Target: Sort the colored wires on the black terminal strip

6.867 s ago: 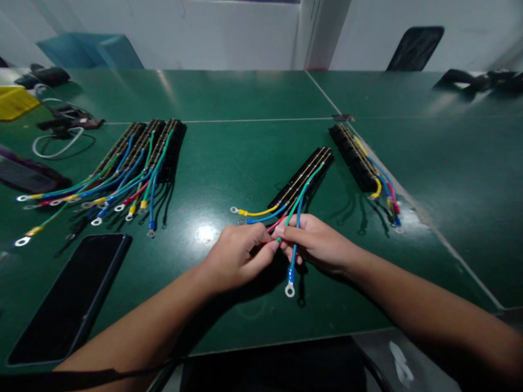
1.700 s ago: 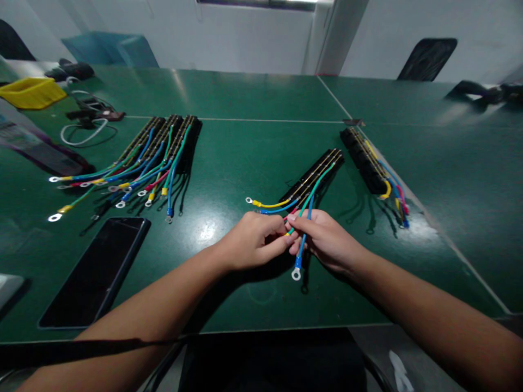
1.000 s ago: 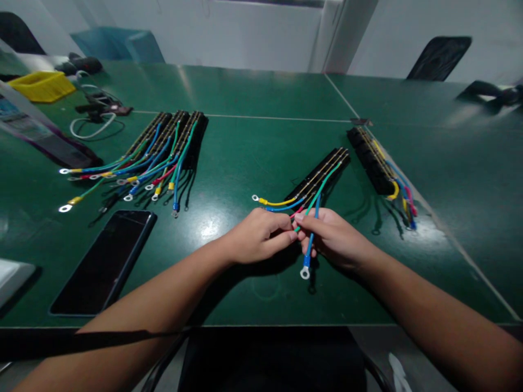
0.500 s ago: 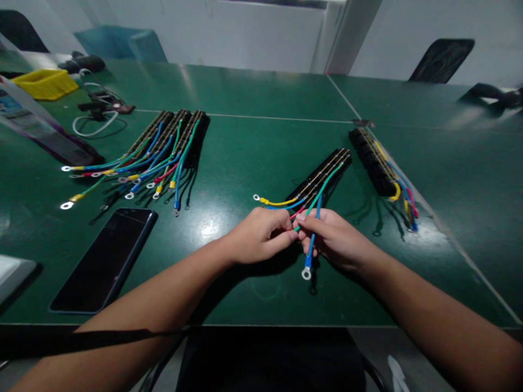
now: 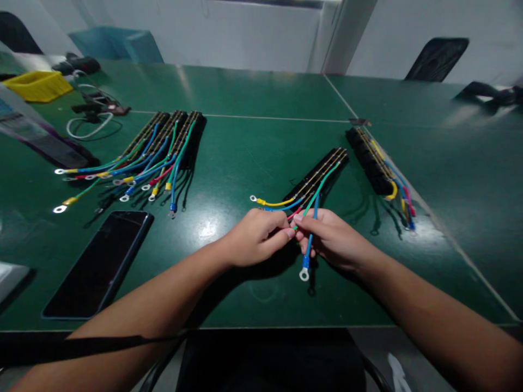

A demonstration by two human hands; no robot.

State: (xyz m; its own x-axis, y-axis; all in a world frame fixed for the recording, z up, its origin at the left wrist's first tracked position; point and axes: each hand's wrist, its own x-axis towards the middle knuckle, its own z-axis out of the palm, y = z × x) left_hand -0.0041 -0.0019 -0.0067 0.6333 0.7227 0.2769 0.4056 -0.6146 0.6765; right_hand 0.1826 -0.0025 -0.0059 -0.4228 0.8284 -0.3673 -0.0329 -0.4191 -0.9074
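Observation:
A black terminal block (image 5: 316,173) with brass-coloured strips lies slanted on the green table, coloured wires running from it toward me. Both hands meet at its near end. My left hand (image 5: 261,234) pinches the end of the green wire (image 5: 322,182), its lug hidden by the fingers. My right hand (image 5: 335,237) grips the same green wire a little farther up, between thumb and fingers. A blue wire (image 5: 309,245) hangs past the right fingers, its ring lug toward me. The yellow wire (image 5: 281,203) with a ring lug points left, above my left hand. A red wire is partly covered.
Several similar wired blocks (image 5: 186,136) lie side by side at left, their lugs toward me. Another block (image 5: 370,160) lies at right. A phone (image 5: 98,264) is near the left forearm. A yellow bin (image 5: 38,87) and a cable (image 5: 92,130) are at far left.
The view has shifted slightly, so things on the table appear a little farther left. Both hands keep their hold on the green wire, with hardly any movement.

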